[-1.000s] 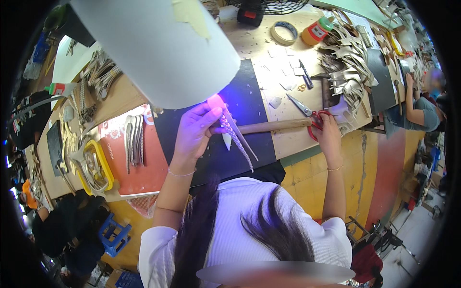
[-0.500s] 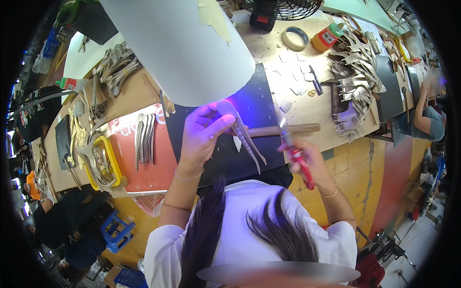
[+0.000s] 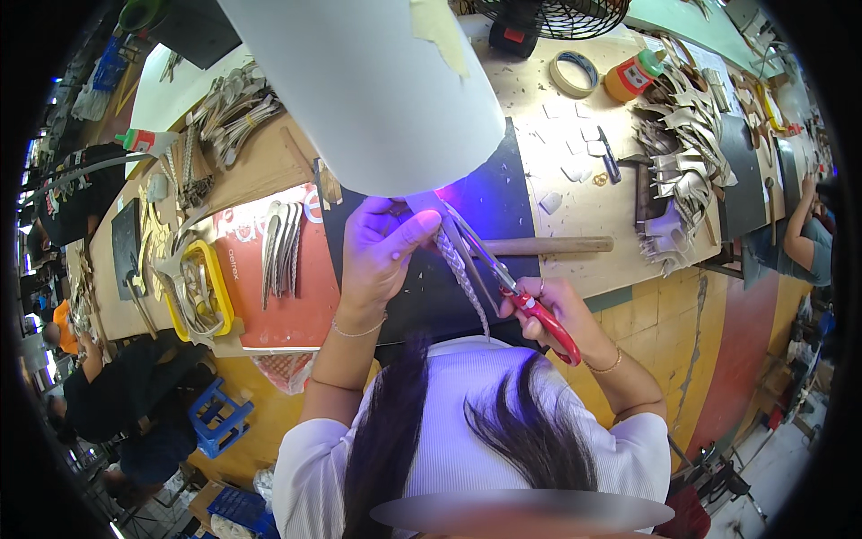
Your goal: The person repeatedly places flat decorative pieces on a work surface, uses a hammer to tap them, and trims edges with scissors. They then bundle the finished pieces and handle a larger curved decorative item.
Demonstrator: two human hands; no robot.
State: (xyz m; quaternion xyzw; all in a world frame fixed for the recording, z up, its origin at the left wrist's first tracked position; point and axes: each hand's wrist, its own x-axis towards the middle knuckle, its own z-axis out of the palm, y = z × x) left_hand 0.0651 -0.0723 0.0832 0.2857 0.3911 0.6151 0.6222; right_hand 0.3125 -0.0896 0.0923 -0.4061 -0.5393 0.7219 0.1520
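Left hand (image 3: 382, 247) fingers pinched on pale braided strip (image 3: 462, 274); right hand (image 3: 552, 310) clenched round red-handled scissors (image 3: 503, 274), blades at braid; risk: strip slips, cut strays towards thumb.

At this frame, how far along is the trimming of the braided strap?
Done: the braided strap is fully plaited and lifted off the dark mat, pinched at its top by the left hand. In hand: the right hand holds red-handled scissors, blades pointing up beside the strap's upper end near the left fingers. Left: no cut is visible; whether the blades are closing cannot be told. More strips lie on the red board.
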